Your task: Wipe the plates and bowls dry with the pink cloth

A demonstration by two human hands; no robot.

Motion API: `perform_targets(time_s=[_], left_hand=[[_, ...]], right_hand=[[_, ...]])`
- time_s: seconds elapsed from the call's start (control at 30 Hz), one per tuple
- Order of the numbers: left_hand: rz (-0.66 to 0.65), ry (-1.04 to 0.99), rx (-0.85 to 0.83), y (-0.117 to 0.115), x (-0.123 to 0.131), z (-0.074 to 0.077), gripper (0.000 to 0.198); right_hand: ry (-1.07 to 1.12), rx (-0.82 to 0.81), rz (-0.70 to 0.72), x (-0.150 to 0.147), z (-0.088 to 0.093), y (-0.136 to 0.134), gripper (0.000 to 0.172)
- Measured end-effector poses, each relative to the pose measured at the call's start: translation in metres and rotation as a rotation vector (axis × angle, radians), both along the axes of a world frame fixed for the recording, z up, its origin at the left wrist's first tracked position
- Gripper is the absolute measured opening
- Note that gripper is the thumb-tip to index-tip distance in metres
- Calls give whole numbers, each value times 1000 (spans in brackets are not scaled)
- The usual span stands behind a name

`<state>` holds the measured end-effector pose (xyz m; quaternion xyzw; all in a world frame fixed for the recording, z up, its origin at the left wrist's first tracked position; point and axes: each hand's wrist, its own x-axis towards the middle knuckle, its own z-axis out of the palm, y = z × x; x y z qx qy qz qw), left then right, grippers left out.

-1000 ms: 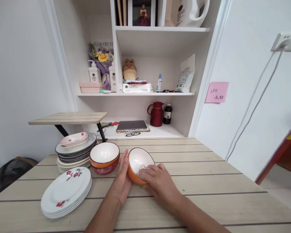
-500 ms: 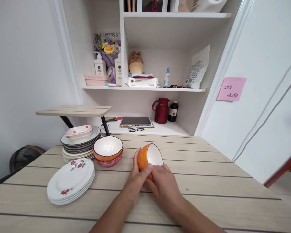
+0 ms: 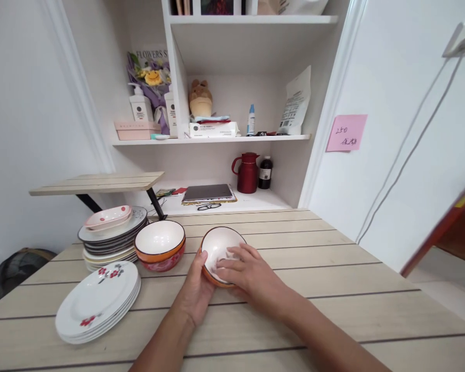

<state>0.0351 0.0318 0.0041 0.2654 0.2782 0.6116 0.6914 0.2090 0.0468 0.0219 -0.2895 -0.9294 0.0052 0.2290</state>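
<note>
An orange bowl (image 3: 220, 239) with a white inside and dark rim is tilted toward me above the wooden tabletop. My left hand (image 3: 197, 290) grips its left side, thumb at the rim and fingers out of sight beneath. Over the bowl's opening lies my right hand (image 3: 251, 271), its fingers spread and reaching across the inside. Left of the held bowl, another orange bowl (image 3: 159, 238) sits in a red patterned bowl (image 3: 166, 264). Closer to me is a stack of white plates with red flowers (image 3: 96, 299).
A taller stack of plates (image 3: 112, 243) bears a pink-spotted dish (image 3: 107, 217), beside a small raised wooden shelf (image 3: 96, 182). At the back are a closed laptop (image 3: 207, 192), eyeglasses (image 3: 209, 206), a red jug (image 3: 247, 173) and a dark bottle (image 3: 265, 173).
The bowl has turned so its opening faces up and toward me. My right hand has moved from its lower edge to over the inside, fingers spreading. The view has shifted right.
</note>
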Motion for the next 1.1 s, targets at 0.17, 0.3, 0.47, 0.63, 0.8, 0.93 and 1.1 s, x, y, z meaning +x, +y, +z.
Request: perform_targets(time_s=[0.17, 0.3, 0.47, 0.63, 0.8, 0.93, 1.1], left_hand=[[-60, -55, -19, 2, -5, 1, 48], [-129, -83, -37, 4, -9, 2, 57], [-70, -26, 120, 1, -4, 3, 68], [4, 92, 159, -8, 5, 8, 77], [135, 172, 150, -9, 8, 11, 73], [162, 142, 109, -5, 3, 9, 67], [63, 58, 57, -2, -6, 8, 64]], right_hand=[[-5, 137, -85, 7, 4, 1, 30], [-17, 90, -60, -2, 4, -7, 25], [80, -50, -171, -10, -2, -14, 28], [136, -104, -242, -17, -4, -20, 37], [77, 3, -229, -22, -4, -19, 38], [-35, 41, -111, -7, -2, -7, 27], [-24, 151, -59, 14, 4, 2, 20]])
